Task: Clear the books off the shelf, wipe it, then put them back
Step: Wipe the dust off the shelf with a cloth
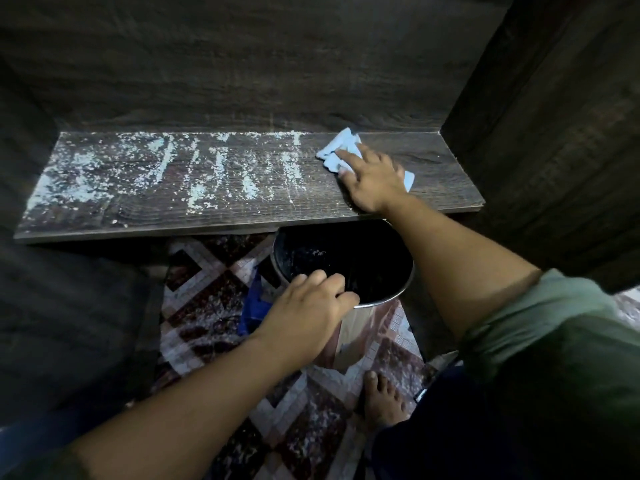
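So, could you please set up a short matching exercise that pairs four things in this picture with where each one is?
Things:
1. blue cloth
2. metal bin
3. pale dust
4. bare foot

Places:
A. on the patterned floor, bottom of the picture
B. under the right hand, at the shelf's right end
C. spread over the shelf's left and middle
D. below the shelf's front edge, its rim held by the left hand

Pairs: 1-B, 2-D, 3-C, 4-A
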`<act>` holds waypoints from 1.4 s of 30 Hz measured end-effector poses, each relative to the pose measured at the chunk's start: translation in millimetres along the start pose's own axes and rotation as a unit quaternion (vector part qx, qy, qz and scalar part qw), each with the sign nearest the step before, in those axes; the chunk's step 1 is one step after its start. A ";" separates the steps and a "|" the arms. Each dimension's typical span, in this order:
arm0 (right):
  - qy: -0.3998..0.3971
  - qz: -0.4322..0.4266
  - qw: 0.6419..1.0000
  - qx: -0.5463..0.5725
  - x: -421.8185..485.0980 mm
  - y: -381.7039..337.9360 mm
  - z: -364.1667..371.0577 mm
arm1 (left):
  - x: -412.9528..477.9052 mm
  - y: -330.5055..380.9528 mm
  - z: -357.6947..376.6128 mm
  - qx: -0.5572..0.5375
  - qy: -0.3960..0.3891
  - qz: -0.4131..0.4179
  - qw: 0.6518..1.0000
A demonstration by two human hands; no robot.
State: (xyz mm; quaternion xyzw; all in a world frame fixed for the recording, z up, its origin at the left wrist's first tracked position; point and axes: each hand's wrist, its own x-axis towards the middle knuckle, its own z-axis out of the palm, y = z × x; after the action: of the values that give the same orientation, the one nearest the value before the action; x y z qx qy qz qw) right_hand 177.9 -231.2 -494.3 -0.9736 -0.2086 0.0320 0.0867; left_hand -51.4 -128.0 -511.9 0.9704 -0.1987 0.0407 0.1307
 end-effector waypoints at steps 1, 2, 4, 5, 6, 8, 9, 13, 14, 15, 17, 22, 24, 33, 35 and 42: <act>-0.005 -0.003 1.000 0.001 -2.8 -2.5 -1.5 | -0.7 2.4 -2.1 -0.002 -0.006 -0.003 1.000; -0.013 -0.011 1.000 0.001 -4.7 -3.3 -3.7 | -1.4 4.9 -3.1 -0.006 -0.013 -0.008 1.000; -0.038 -0.029 0.999 0.002 -8.3 -0.8 -9.2 | -3.0 9.5 -3.2 -0.011 -0.028 -0.024 0.999; -0.051 -0.032 0.998 0.006 -9.7 1.3 -11.0 | -3.7 11.6 -3.5 -0.008 -0.035 -0.032 0.999; -0.059 -0.034 0.998 0.009 -11.6 2.6 -11.9 | -4.5 13.9 -4.0 -0.004 -0.040 -0.040 0.998; -0.066 -0.033 0.997 0.012 -15.5 3.0 -12.1 | -5.3 18.0 -5.3 0.005 -0.056 -0.052 0.997; -0.066 -0.031 0.997 0.017 -16.5 2.9 -12.5 | -5.4 19.6 -6.0 0.008 -0.064 -0.057 0.996; -0.073 -0.025 0.997 0.028 -15.3 3.1 -10.0 | -2.3 16.5 -2.3 0.019 -0.071 -0.076 0.994; -0.073 -0.025 0.997 0.031 -14.5 3.5 -10.4 | -1.6 14.2 -0.7 0.017 -0.072 -0.082 0.994; -0.073 -0.026 0.996 0.036 -13.9 3.7 -11.4 | -0.5 12.3 0.2 0.016 -0.073 -0.088 0.993; -0.069 -0.029 0.996 0.053 -12.8 4.7 -13.2 | 1.2 10.5 1.0 0.020 -0.073 -0.092 0.993; -0.041 -0.104 0.987 0.117 -25.7 4.2 -7.8 | 2.0 15.1 1.5 0.021 -0.095 -0.090 0.991; -0.031 -0.123 0.980 0.156 -35.5 3.4 -9.4 | -0.7 15.6 3.5 0.027 -0.116 -0.087 0.989; 0.158 -0.135 0.976 0.069 31.6 -0.1 -27.1 | -6.5 0.7 14.4 -0.017 -0.089 -0.057 0.994; 0.153 -0.172 0.973 0.001 52.3 -12.8 -26.3 | -8.8 -2.8 18.2 -0.043 -0.062 -0.048 0.996; 0.057 -0.149 0.987 -0.020 71.5 -24.6 3.2 | -10.5 -11.5 25.7 -0.020 0.021 -0.018 0.999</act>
State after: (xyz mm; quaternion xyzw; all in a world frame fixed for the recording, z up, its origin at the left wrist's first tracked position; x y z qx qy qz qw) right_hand 232.9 -179.2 -494.8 -0.9336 -0.3463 -0.0408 0.0824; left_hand -55.9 -120.8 -540.8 0.9700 -0.1787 0.0549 0.1555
